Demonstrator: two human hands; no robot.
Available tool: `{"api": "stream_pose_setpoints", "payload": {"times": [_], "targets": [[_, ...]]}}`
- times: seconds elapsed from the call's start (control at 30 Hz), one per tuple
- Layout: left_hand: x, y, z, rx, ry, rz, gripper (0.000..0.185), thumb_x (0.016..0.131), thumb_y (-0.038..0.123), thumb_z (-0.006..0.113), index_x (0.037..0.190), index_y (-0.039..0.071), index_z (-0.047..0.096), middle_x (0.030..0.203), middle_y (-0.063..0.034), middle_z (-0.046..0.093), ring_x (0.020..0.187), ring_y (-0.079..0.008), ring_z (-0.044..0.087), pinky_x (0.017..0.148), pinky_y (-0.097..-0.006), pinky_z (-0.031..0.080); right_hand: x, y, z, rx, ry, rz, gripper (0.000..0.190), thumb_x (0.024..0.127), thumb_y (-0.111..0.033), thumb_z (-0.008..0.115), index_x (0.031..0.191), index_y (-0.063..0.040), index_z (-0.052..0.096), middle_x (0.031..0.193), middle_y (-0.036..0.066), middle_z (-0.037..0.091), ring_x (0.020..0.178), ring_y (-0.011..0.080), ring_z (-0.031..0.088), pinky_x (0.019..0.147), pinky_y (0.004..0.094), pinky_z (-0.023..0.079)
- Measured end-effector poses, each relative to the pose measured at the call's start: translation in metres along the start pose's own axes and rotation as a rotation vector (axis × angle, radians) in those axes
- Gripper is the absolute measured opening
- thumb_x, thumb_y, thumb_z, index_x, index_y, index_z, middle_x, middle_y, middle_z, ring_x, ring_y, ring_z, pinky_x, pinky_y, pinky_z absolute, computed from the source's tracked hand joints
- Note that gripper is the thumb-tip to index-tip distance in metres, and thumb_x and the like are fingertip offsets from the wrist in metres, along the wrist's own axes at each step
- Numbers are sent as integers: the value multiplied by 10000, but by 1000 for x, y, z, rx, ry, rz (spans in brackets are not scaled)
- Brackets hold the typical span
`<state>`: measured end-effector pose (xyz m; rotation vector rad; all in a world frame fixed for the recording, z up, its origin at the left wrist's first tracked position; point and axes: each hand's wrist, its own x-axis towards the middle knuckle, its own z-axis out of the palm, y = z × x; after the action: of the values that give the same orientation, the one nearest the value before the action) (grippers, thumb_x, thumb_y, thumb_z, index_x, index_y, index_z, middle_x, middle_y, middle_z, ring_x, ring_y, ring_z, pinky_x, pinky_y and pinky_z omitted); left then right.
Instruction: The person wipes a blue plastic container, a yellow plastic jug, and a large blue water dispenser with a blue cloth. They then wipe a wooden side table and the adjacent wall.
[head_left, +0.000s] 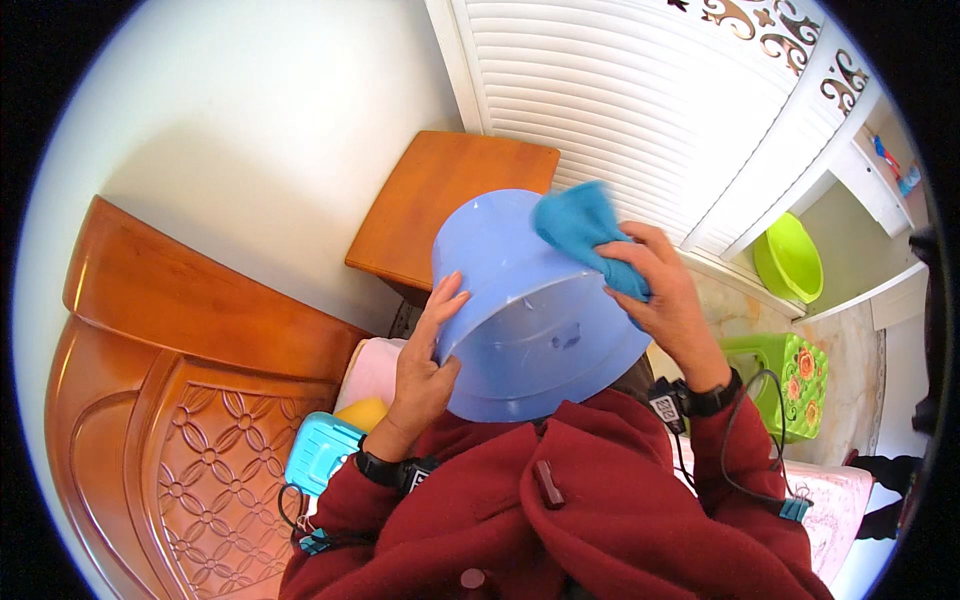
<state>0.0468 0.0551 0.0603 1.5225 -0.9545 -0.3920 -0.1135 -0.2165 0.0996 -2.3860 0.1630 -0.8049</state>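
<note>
A blue plastic bucket (487, 255) lies tilted on its side against my lap, its mouth towards me. My left hand (427, 367) grips the rim on its left side, thumb at the opening and fingers along the outer wall. In my right hand (660, 292) is a teal cloth (581, 225), bunched between thumb and fingers. The cloth lies over the upper right of the bucket's outer wall, near the rim, and looks slightly blurred. A dark patch shows on the inside of the bucket.
Beyond the bucket stands a wooden bedside table (450, 180). A carved wooden headboard (217, 450) is at left, with a turquoise plastic container (322, 450) beside it. At right are a green flowered stool (802, 386), a lime-green basin (787, 259) and a white louvred door (600, 97).
</note>
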Motion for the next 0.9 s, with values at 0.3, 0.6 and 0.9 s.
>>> {"api": "stream_pose_setpoints", "payload": {"times": [0.3,0.6,0.9], "targets": [[-8,-2,-3,-60,95,6,723,670,-152,405,1364,11,522,1528,-159,416,1489,-297,275,1211,-403,157,-75,59,43,140,259,643,291,845,-93,722,1121,-88,629,918,80,668,881,183,647,790,317,518],[-7,-11,-16,-193,160,-329,665,774,-131,450,1426,-9,407,1468,-153,463,1385,-272,427,1146,-405,337,-2,9,-12,-43,149,48,328,764,28,664,1067,-96,672,918,86,631,837,241,637,747,300,498],[23,28,1,196,-177,-48,650,807,53,652,1415,19,422,1377,-200,515,1274,-321,525,1053,-402,424,41,-50,33,-411,-107,-585,223,753,-156,631,968,-209,654,879,-10,602,777,190,589,627,330,483]]}}
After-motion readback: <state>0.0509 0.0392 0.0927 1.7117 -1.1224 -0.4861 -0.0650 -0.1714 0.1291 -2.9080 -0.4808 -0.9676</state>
